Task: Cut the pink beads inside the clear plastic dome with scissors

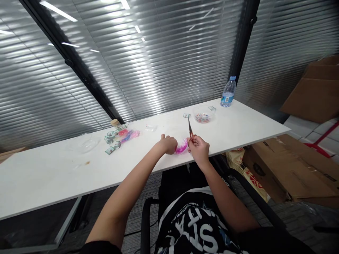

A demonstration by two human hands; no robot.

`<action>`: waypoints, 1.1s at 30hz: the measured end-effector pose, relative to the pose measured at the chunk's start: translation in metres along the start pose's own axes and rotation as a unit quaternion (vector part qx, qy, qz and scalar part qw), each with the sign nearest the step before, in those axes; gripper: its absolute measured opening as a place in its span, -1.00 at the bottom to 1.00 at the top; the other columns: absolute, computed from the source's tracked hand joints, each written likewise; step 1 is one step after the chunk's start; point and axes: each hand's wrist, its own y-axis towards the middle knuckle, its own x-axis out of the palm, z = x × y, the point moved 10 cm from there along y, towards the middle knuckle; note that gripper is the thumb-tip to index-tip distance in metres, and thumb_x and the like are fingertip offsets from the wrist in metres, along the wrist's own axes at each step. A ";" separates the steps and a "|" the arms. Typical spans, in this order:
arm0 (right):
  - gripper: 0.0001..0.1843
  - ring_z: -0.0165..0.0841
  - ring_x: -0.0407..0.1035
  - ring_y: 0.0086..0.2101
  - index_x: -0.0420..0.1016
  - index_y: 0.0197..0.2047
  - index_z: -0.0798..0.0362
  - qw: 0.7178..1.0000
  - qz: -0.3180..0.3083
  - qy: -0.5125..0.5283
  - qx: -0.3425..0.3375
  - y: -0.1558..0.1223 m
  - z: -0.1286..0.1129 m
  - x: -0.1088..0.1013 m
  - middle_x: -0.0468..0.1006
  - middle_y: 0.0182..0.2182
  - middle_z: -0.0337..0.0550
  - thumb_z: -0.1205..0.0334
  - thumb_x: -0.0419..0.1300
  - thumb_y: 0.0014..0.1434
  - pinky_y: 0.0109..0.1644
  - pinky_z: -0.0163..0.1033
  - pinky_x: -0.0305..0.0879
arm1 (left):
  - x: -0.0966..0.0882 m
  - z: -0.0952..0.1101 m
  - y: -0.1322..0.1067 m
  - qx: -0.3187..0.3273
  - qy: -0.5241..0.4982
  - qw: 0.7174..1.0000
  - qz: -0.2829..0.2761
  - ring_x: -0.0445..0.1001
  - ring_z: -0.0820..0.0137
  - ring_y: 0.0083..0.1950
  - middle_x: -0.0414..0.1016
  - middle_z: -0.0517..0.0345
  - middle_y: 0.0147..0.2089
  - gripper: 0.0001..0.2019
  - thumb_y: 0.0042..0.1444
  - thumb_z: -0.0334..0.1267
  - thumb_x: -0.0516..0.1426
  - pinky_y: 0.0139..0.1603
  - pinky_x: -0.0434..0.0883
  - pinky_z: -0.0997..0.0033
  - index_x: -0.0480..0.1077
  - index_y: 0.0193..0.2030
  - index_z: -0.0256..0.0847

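My right hand is closed around the orange handles of a pair of scissors, whose dark blades point up and away from me. Close by on the left, my left hand is closed at the edge of a bundle of bright pink, shiny strands. The pink bundle lies between both hands near the table's front edge, apparently in a clear dish. Whether the left fingers grip some of it cannot be made out. Beyond the scissors sits a clear bowl of small colourful beads, with a small printed packet beside it.
A water bottle stands at the back right of the white table. Bags of coloured strands, small printed rolls and a clear empty dish are on the left. Cardboard boxes lie on the floor at right.
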 end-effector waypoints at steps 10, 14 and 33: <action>-0.78 -0.42 0.34 -0.67 0.41 -0.44 0.06 1.000 0.000 0.017 -0.003 0.001 0.000 0.001 0.46 -0.61 -0.26 0.09 0.24 0.09 -0.57 -0.34 0.35 | 0.002 0.002 -0.002 0.033 0.002 0.999 -0.019 0.32 0.03 0.02 0.44 -0.15 -0.06 -0.76 0.14 -0.27 0.05 0.08 0.14 -0.13 0.53 -0.16 -0.17; -0.79 -0.42 0.34 -0.67 0.40 -0.44 0.06 1.000 0.000 0.016 -0.007 0.001 0.000 0.000 0.46 -0.61 -0.26 0.10 0.23 0.09 -0.58 -0.34 0.34 | 0.002 0.000 -0.002 0.032 -0.003 0.999 -0.016 0.31 0.06 0.07 0.42 -0.13 0.02 -0.74 0.19 -0.28 0.02 0.11 0.13 -0.09 0.52 -0.10 -0.15; -0.78 -0.42 0.36 -0.67 0.40 -0.43 0.06 0.999 -0.004 -0.019 -0.032 -0.006 -0.007 0.002 0.48 -0.62 -0.25 0.10 0.22 0.12 -0.57 -0.35 0.33 | 0.002 0.001 -0.007 0.033 -0.011 0.999 -0.001 0.35 0.11 0.07 0.45 -0.04 0.00 -0.80 0.18 -0.26 0.08 0.13 0.10 -0.10 0.54 -0.17 -0.08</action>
